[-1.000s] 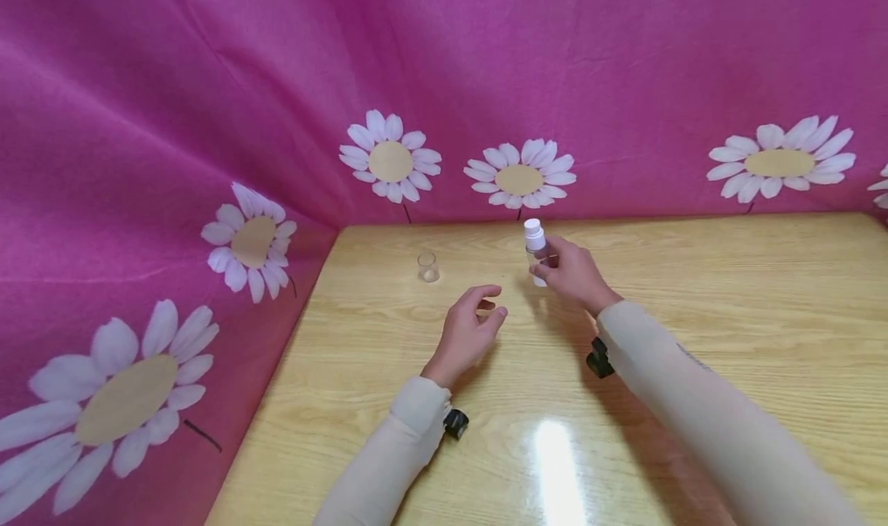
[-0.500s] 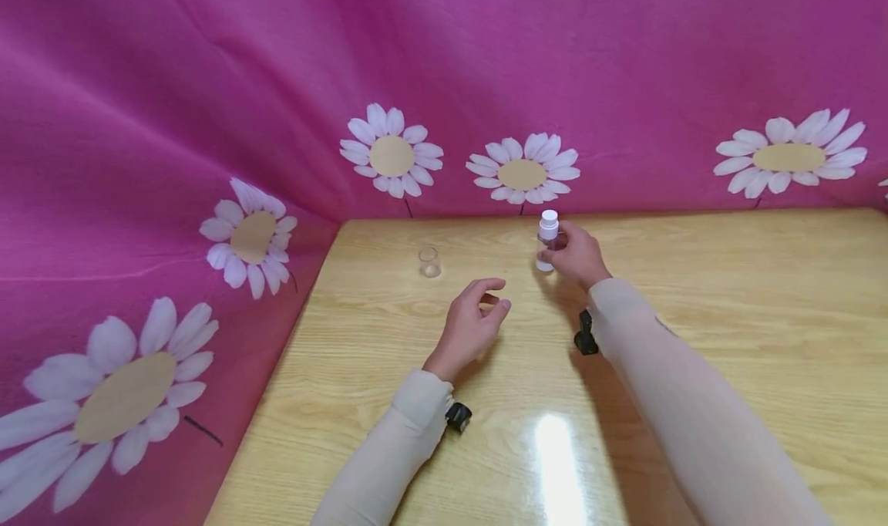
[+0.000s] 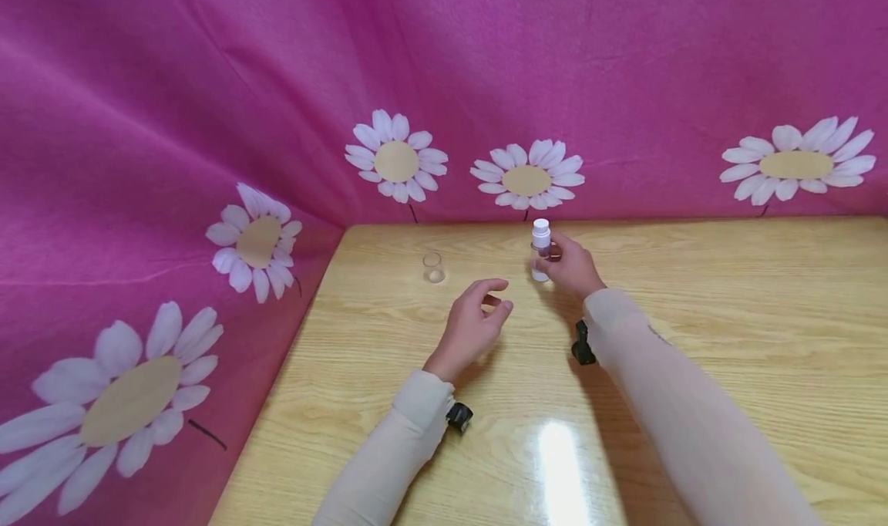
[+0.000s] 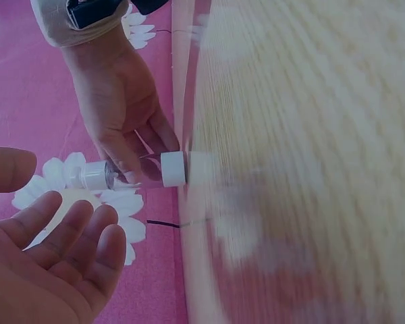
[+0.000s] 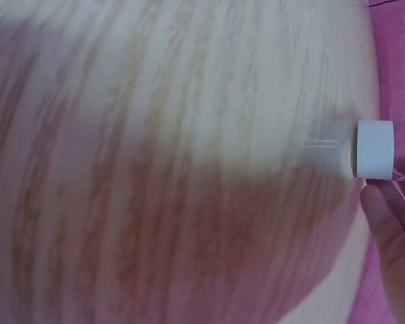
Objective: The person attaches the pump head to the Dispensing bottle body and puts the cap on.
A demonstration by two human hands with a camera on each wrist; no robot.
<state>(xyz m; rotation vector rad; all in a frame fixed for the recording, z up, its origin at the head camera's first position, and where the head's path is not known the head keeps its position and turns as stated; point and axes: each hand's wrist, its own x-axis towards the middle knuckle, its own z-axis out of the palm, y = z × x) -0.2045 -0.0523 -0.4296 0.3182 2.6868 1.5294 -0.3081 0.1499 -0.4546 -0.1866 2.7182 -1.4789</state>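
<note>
My right hand (image 3: 574, 268) grips a small clear bottle (image 3: 540, 250) with a white top and a white base, standing upright near the table's far edge. In the left wrist view, the thumb and fingers wrap the clear middle of the bottle (image 4: 173, 169). The right wrist view catches only its white base (image 5: 375, 150), at or just above the wood. To the left on the table stands a small clear cup-shaped piece (image 3: 433, 268), perhaps the bottle's cap. Nearer to me, my left hand (image 3: 468, 329) holds nothing, its fingers loosely bent and apart from both things.
The wooden table (image 3: 694, 279) meets a pink cloth (image 3: 624, 71) printed with large daisies at the back and left. A black wrist camera (image 3: 584, 344) sits under the right sleeve, another camera (image 3: 459, 417) under the left. Light glares on the near tabletop.
My right hand first shifts the bottle slightly right and away, and it now stands upright close to the table. The left hand and the clear piece stay essentially in place.
</note>
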